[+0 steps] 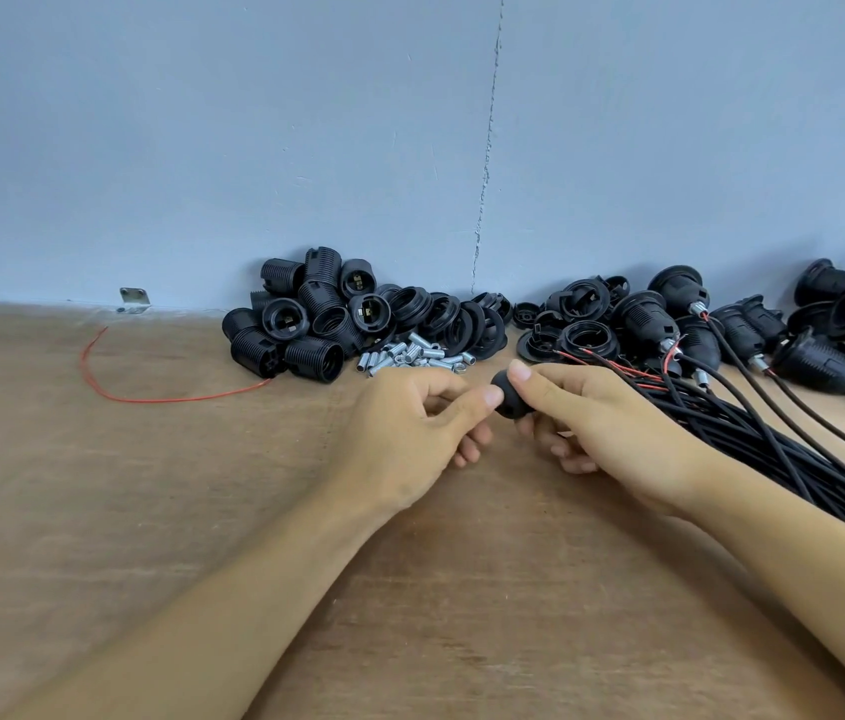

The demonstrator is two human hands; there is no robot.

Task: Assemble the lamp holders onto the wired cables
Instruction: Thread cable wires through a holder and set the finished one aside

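A small black rounded lamp holder cap (507,394) is held between both hands above the wooden table (150,485). My left hand (410,433) touches its left side with the thumb tip, fingers curled. My right hand (602,423) pinches it from the right with thumb on top and fingers beneath. A bundle of black cables (784,449) with red wire ends runs from beside my right hand toward the lower right. A pile of black threaded lamp holder bodies (301,319) lies at the wall, with black rings (462,319) beside it.
Small metal tubes (412,353) lie in a heap just behind my hands. More rings and caps (566,319) and holders fitted on cables (825,330) fill the far right. A loose red wire (114,381) curves at left. A metal bracket (133,298) sits at the blue wall.
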